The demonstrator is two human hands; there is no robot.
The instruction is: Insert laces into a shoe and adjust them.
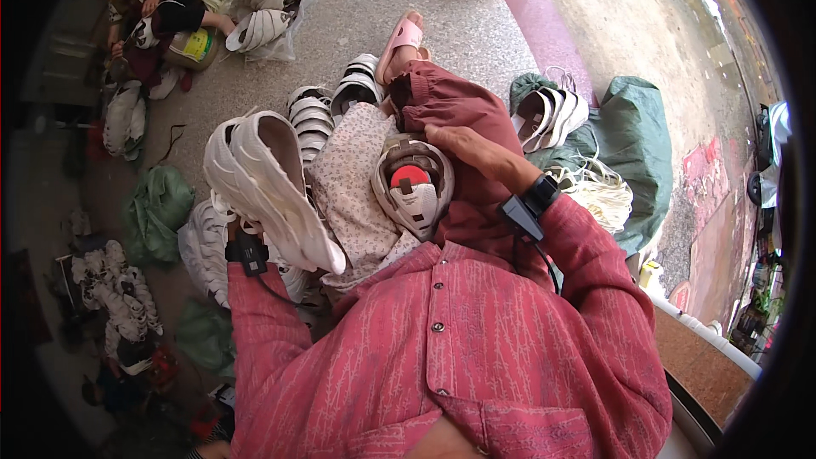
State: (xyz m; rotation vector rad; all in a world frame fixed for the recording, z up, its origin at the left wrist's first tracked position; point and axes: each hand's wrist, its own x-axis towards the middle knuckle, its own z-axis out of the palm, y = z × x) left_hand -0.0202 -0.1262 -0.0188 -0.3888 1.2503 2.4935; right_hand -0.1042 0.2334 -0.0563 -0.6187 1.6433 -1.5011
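My left hand, mostly hidden, holds up a stack of nested white shoe uppers; only its wrist shows below them. The stack tilts, with its openings facing right. In my lap lies a white and grey shoe upper with a brown lining and a red patch inside. Beside that upper's far edge, my right hand lies over my maroon trouser leg, fingers stretched out toward the left and partly out of sight. A flowered cloth covers my other leg.
More nested white uppers stand on the floor past the cloth. At right, uppers and cream laces lie on a green sack. A green bag sits at left. Another person sits at far left among uppers.
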